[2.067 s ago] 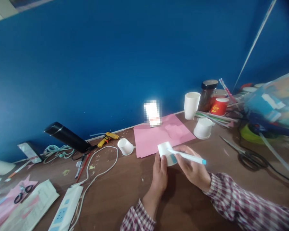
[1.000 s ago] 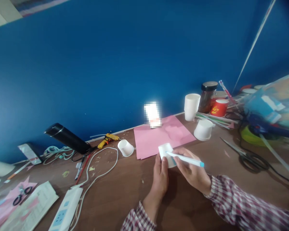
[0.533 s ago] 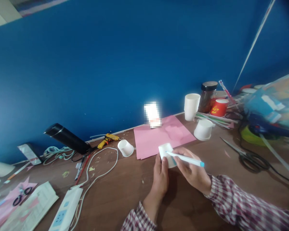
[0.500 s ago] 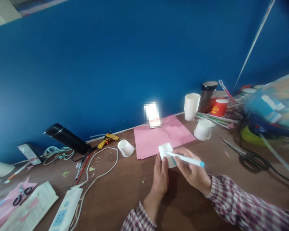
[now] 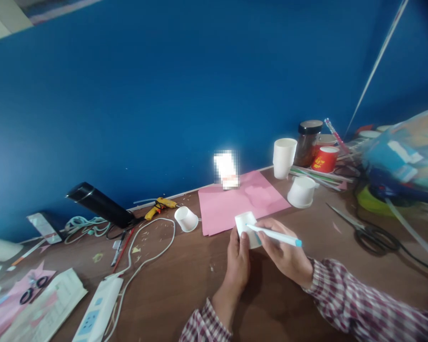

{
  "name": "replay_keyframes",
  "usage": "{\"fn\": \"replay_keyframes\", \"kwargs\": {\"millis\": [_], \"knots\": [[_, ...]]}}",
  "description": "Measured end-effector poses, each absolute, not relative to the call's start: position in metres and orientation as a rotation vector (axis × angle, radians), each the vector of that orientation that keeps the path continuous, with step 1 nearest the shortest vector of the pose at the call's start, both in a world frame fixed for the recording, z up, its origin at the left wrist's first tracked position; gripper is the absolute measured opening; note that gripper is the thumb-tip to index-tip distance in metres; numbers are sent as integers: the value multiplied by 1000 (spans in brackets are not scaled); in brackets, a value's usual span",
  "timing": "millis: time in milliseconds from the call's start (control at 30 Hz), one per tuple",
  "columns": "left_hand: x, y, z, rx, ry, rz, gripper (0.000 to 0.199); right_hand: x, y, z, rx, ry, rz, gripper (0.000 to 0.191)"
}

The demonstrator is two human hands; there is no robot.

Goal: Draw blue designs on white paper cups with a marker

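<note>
The right hand [image 5: 287,251], at centre right of the lower frame, pinches a slim white felt-tip marker with a light-blue end [image 5: 280,236] between thumb and fingers, its tip at the face of a small white paper cup with a blue patch [image 5: 245,220]. The left hand [image 5: 238,261] curls round this cup from the left, thumb on the near side, and holds it tilted just below the middle of the frame. Both wrists wear red-and-white checked cuffs.

Just beyond the cup lies a flat pink paper sheet [image 5: 221,209]. To its left stands another white paper cup [image 5: 186,220], near a yellow glue gun [image 5: 160,206]; to its right sits an upside-down white cup [image 5: 301,192], with a stack of tall white paper cups [image 5: 284,159] behind it. Large metal scissors with black handles [image 5: 373,237] lie at the right of the frame. At the lower left is a white power strip [image 5: 98,308], all on a brown tabletop [image 5: 178,285].
</note>
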State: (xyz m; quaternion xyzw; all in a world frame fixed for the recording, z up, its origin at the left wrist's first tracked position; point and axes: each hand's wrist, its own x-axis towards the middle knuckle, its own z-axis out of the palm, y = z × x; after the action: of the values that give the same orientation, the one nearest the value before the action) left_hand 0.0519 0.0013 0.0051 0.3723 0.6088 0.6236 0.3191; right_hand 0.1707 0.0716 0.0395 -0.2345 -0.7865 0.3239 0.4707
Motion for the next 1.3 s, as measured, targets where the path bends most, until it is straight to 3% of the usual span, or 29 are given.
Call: {"fn": "replay_keyframes", "kwargs": {"millis": [1300], "knots": [[53,1,14,970,1550,1651,41,171,71,43,-585,-1951,744,12]]}}
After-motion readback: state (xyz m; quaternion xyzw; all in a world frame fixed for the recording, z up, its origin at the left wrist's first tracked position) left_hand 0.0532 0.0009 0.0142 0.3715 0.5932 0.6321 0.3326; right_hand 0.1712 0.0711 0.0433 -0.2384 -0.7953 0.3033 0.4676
